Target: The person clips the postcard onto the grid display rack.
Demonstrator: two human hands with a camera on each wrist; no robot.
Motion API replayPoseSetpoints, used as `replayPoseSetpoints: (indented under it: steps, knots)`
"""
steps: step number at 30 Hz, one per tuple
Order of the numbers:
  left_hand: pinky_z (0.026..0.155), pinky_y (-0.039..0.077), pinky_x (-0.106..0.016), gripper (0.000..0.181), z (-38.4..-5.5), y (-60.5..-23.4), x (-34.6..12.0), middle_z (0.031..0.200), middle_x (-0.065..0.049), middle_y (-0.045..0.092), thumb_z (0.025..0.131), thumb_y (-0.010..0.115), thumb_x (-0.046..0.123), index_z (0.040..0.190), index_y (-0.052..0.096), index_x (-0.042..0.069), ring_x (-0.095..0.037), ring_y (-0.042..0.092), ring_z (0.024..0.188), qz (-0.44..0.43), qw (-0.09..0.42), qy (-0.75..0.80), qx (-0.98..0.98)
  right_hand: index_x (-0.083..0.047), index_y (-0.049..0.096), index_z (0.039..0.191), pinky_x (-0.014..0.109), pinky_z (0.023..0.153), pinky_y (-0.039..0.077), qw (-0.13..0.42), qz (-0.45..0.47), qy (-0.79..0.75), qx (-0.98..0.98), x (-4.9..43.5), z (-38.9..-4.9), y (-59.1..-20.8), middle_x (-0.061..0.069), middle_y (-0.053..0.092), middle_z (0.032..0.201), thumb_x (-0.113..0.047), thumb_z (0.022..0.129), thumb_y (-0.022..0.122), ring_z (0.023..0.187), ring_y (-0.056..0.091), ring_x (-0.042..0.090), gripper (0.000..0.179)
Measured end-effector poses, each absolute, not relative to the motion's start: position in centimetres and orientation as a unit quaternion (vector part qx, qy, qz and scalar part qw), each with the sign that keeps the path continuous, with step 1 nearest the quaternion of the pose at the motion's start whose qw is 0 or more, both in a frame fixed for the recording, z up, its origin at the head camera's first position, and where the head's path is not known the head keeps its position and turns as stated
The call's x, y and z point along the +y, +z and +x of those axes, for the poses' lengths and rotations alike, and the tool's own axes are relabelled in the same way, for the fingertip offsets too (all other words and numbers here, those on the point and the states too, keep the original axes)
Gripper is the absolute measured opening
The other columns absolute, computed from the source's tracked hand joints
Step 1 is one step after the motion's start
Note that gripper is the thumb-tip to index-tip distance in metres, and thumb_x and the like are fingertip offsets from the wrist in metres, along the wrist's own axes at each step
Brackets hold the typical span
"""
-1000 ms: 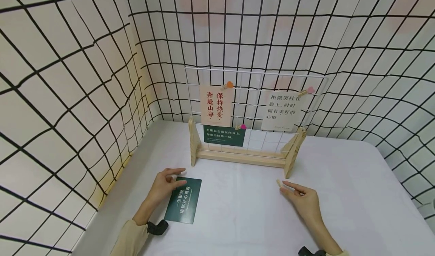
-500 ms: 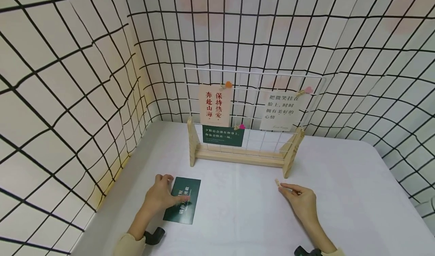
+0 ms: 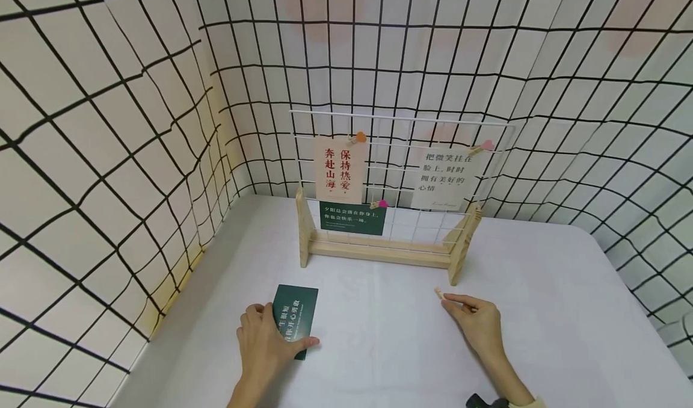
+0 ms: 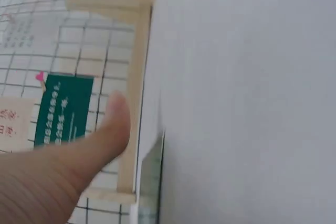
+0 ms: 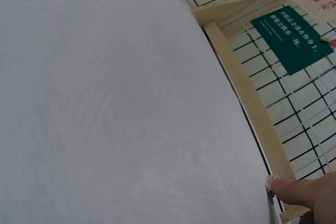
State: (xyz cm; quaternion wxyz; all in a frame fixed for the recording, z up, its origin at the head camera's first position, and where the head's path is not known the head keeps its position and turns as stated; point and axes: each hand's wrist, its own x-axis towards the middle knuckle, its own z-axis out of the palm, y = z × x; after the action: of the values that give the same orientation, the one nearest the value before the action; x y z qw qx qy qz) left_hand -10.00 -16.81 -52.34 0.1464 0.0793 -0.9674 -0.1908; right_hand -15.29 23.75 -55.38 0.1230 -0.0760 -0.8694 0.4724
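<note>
On the white table lies a dark green card [image 3: 303, 306] with white writing. My left hand [image 3: 264, 342] is over its lower left part, the fingers at the left edge and the thumb stretched across to the right side. In the left wrist view that thumb [image 4: 116, 124] stands raised, apart from the card's edge [image 4: 153, 182]. To the right, my right hand [image 3: 479, 324] pinches a small wooden clothespin [image 3: 438, 293] between thumb and fingertips, in front of the rack's right foot. The right wrist view shows the clothespin's end [image 5: 270, 184] at the thumb tip.
A white wire rack [image 3: 400, 117] on a wooden stand [image 3: 379, 254] stands behind the hands. Clips hold a pink card [image 3: 338, 170], a white card [image 3: 444, 179] and a green card [image 3: 352, 218] on it. Black grid panels [image 3: 422, 71] enclose the table's back and left.
My left hand has drawn back toward me along the green card, its thumb now lower across it. My right hand keeps pinching the clothespin in nearly the same place.
</note>
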Motion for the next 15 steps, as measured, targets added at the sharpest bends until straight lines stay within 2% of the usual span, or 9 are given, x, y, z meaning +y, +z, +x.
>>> replayPoseSetpoints:
  steps: [3, 8, 13, 15]
  knots:
    - [0.083, 0.046, -0.057, 0.119, -8.8, -52.5, -16.3, 0.125, -0.029, 0.054, 0.042, 0.097, 0.067, 0.124, 0.062, -0.011, -0.044, 0.051, 0.112, 0.100, 0.159, -0.205, -0.961, -0.005, 0.083, 0.098, 0.015, 0.037, 0.024, 0.122, -0.074, 0.473, -0.870, 23.6, -15.2, -55.3, -0.008, 0.037, 0.051, -0.020, 0.086, 0.086, 0.040, 0.027, -0.003, 0.019]
    - [0.096, 0.041, -0.062, 0.125, -8.0, -52.8, -16.1, 0.141, -0.031, 0.046, 0.039, 0.103, 0.057, 0.133, 0.057, -0.011, -0.047, 0.042, 0.128, 0.117, 0.129, -0.242, -0.955, -0.006, 0.083, 0.098, 0.015, 0.037, 0.024, 0.123, -0.079, 0.473, -0.869, 23.5, -15.1, -55.1, -0.008, 0.037, 0.052, -0.020, 0.085, 0.086, 0.040, 0.027, -0.003, 0.019]
    - [0.098, 0.039, -0.062, 0.116, -7.7, -53.1, -16.3, 0.142, -0.028, 0.046, 0.041, 0.104, 0.049, 0.131, 0.058, -0.009, -0.046, 0.041, 0.128, 0.130, 0.122, -0.277, -0.944, -0.006, 0.083, 0.098, 0.015, 0.037, 0.025, 0.122, -0.080, 0.469, -0.871, 23.5, -15.1, -55.2, -0.007, 0.038, 0.052, -0.021, 0.086, 0.086, 0.040, 0.027, -0.003, 0.019]
    - [0.101, 0.038, -0.064, 0.119, -7.7, -53.1, -16.3, 0.143, -0.029, 0.044, 0.043, 0.104, 0.047, 0.134, 0.054, -0.010, -0.047, 0.040, 0.129, 0.137, 0.121, -0.286, -0.941, -0.006, 0.083, 0.098, 0.016, 0.037, 0.025, 0.120, -0.079, 0.470, -0.871, 23.5, -15.1, -55.2, -0.007, 0.039, 0.052, -0.021, 0.086, 0.086, 0.040, 0.027, -0.003, 0.020]
